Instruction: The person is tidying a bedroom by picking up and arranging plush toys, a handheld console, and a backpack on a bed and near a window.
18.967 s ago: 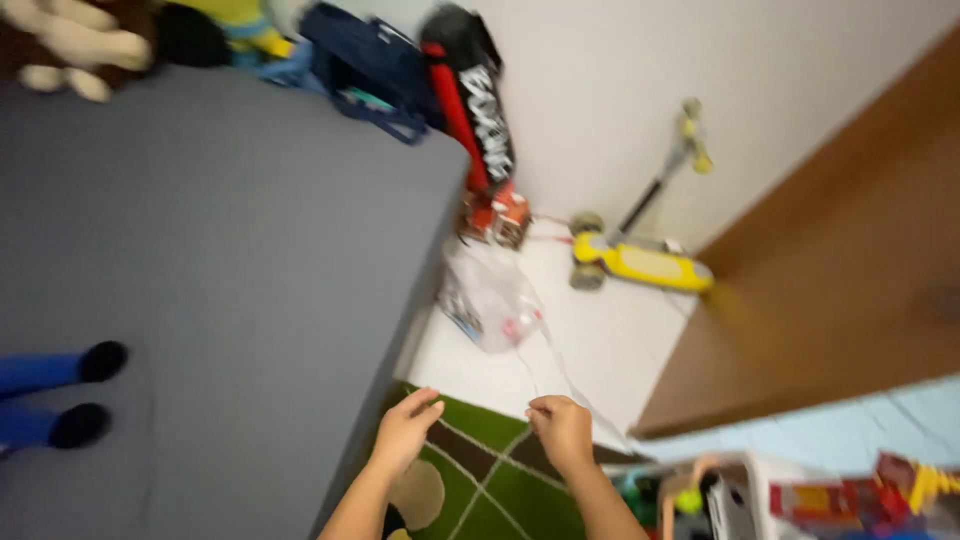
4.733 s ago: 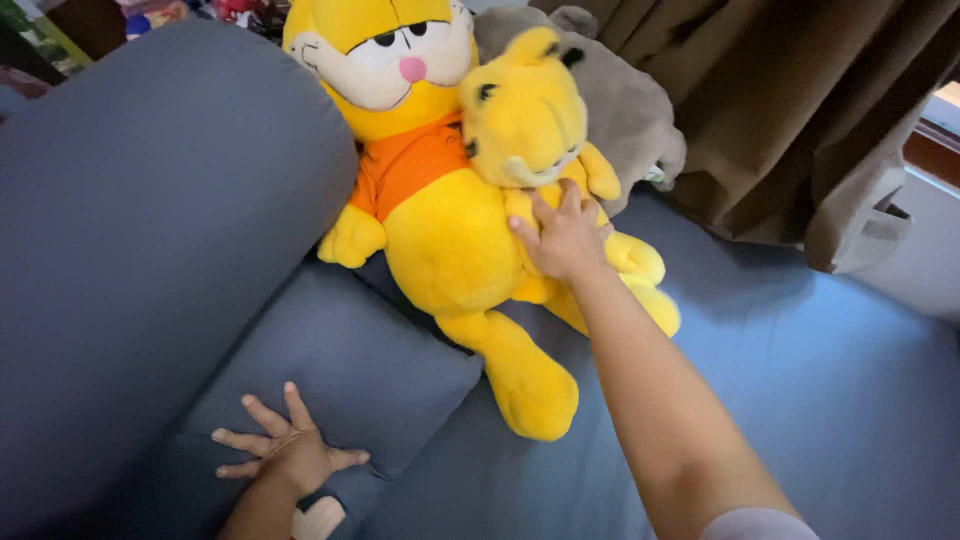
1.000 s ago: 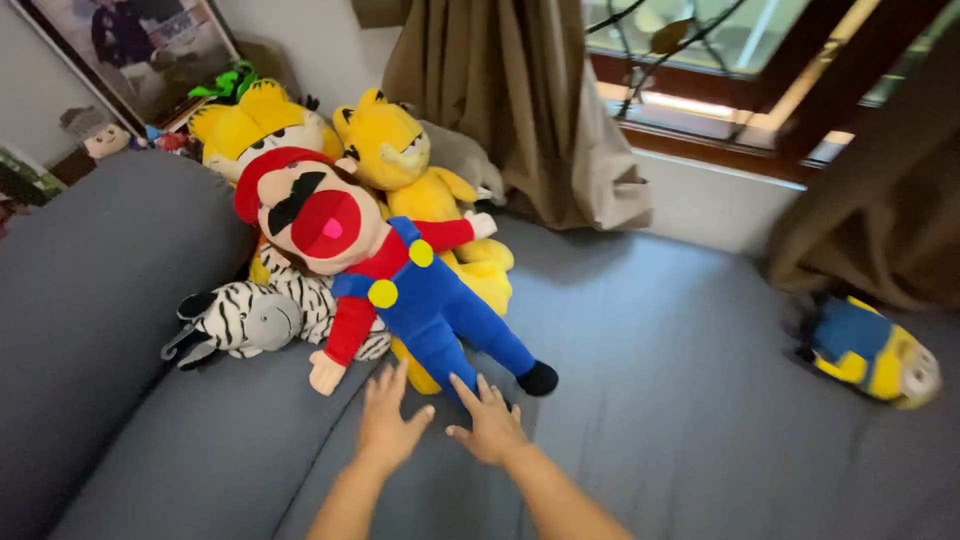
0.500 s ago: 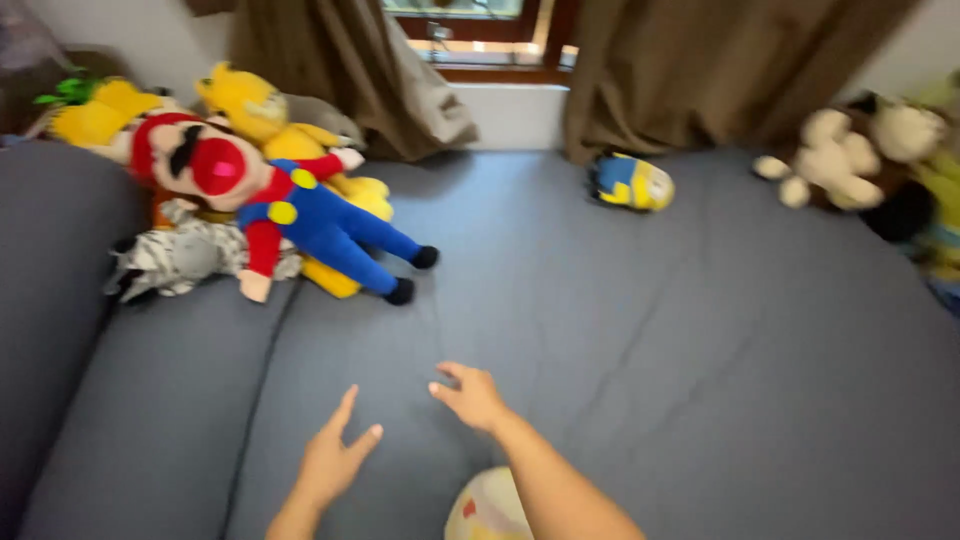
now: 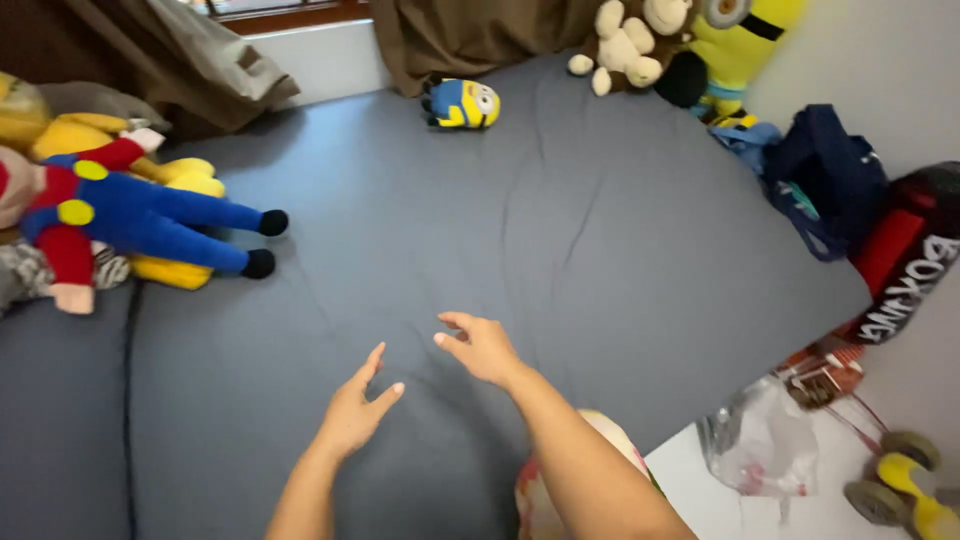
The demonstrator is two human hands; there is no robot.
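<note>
both your hands hover empty over the grey mattress [image 5: 600,230], left hand [image 5: 352,412] and right hand [image 5: 484,348] with fingers spread apart. nearest toy, the blue-overalled plush doll [image 5: 130,212], lies well left; leaning that far risks toppling its pile.

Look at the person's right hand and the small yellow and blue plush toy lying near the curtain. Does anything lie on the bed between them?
Nothing visible does. Between the right hand and the small yellow and blue plush toy there is only bare, creased grey sheet. The doll in blue overalls lies well off to the left.
</note>
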